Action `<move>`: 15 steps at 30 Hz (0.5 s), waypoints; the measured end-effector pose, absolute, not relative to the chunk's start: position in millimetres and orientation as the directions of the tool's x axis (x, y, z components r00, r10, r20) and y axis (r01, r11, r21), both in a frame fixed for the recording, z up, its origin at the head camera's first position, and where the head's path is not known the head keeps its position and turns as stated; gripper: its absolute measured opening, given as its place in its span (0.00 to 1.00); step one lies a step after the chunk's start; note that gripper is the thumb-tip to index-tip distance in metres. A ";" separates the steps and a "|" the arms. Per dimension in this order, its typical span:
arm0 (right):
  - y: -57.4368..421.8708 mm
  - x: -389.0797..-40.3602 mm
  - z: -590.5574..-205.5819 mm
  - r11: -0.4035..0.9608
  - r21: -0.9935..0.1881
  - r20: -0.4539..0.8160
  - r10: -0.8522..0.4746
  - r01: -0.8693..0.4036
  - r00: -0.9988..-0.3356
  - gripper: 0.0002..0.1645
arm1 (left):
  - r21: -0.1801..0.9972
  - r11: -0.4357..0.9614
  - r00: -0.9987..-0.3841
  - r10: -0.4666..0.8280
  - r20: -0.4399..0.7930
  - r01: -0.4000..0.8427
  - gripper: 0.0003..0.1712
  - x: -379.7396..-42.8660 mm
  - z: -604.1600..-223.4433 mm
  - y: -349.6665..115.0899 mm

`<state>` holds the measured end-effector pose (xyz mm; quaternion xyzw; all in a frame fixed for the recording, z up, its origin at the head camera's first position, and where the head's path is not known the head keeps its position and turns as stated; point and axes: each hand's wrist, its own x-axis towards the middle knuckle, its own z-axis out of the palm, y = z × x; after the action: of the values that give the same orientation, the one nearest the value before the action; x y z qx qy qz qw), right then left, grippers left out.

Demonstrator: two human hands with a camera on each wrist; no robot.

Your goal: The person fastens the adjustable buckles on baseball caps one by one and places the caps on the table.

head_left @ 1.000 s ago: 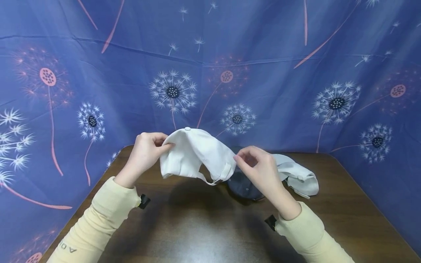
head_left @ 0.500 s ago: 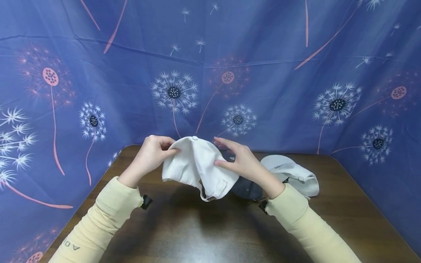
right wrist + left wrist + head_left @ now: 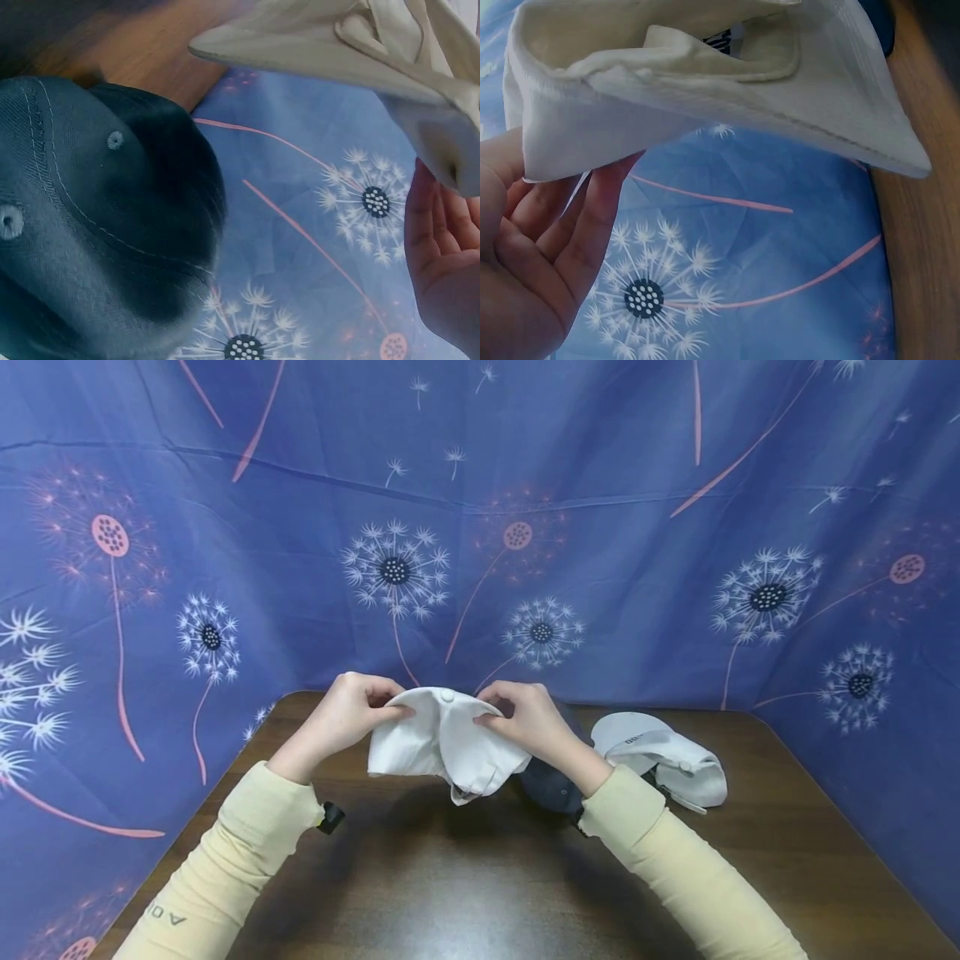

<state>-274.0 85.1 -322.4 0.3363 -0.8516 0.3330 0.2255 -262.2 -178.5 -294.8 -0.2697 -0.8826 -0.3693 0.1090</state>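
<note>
A white baseball cap (image 3: 480, 747) is held up over the table, its crown folded inward along the middle below the top button. My left hand (image 3: 345, 718) pinches its left side between thumb and fingers. On the other side my right hand (image 3: 531, 720) pinches the crown just right of the button. The left wrist view shows the cap's underside (image 3: 727, 97), with the inner band and a label inside, above the left fingers. In the right wrist view the white cap (image 3: 330, 37) rests at the fingertips of the right hand (image 3: 446, 247).
A dark blue cap (image 3: 551, 787) lies on the wooden table (image 3: 465, 893) behind my right forearm, partly hidden. Farther right lies another pale cap (image 3: 675, 760), its crown crumpled. A blue curtain (image 3: 465, 443) with dandelion prints hangs behind and along both sides.
My right hand has moved left from the strap end to the crown near the button and pinches it there. The cap has sunk a little and its crown has folded inward.
</note>
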 end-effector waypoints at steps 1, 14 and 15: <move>84.3 -275.7 -323.4 0.554 -0.414 0.618 -0.412 -0.723 -0.670 0.09 | 0.588 0.589 -0.833 0.390 0.393 0.554 0.05 -263.6 -295.5 -179.3; 68.0 -298.7 -340.7 0.562 -0.387 0.668 -0.375 -0.731 -0.642 0.06 | 0.516 0.655 -0.818 0.309 0.485 0.553 0.08 -279.7 -310.9 -191.7; 66.0 -299.7 -343.0 0.568 -0.385 0.666 -0.375 -0.727 -0.645 0.06 | 0.514 0.660 -0.821 0.307 0.482 0.548 0.07 -281.0 -313.1 -193.3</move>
<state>-299.7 66.0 -343.0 0.3263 -0.8445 0.3309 0.2663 -281.0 -193.3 -313.1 -0.2392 -0.8930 -0.3361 0.1797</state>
